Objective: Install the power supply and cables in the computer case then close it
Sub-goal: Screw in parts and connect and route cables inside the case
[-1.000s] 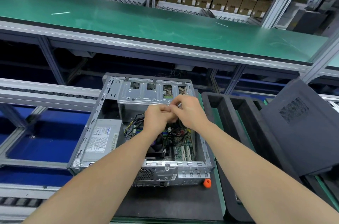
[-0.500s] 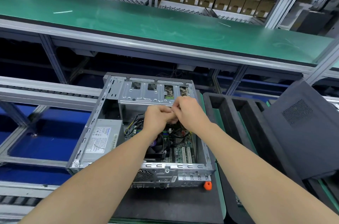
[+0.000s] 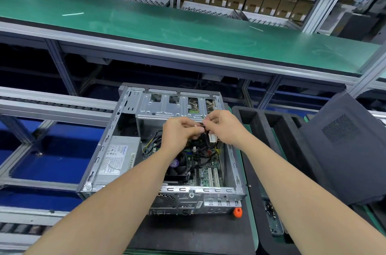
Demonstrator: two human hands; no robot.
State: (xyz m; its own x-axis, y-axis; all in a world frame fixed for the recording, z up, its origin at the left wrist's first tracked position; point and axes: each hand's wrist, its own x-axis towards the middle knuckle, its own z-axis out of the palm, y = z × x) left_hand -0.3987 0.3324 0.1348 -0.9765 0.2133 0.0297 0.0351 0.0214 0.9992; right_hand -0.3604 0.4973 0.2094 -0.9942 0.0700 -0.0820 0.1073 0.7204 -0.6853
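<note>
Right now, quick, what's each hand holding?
Left hand: closed, pinching the black cable.
Right hand: closed, pinching the same cable.

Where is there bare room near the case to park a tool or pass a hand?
Bare: the black mat between the case and the near bench edge, and the long green shelf above. Far slots of the foam tray look empty. Crowded: the case interior right of the power supply, where left hand and right hand pinch a cable.

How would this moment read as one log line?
hands: left hand and right hand both pinch a black cable over the open case | power supply: in case, left side | dark panel: apart, at right
</note>
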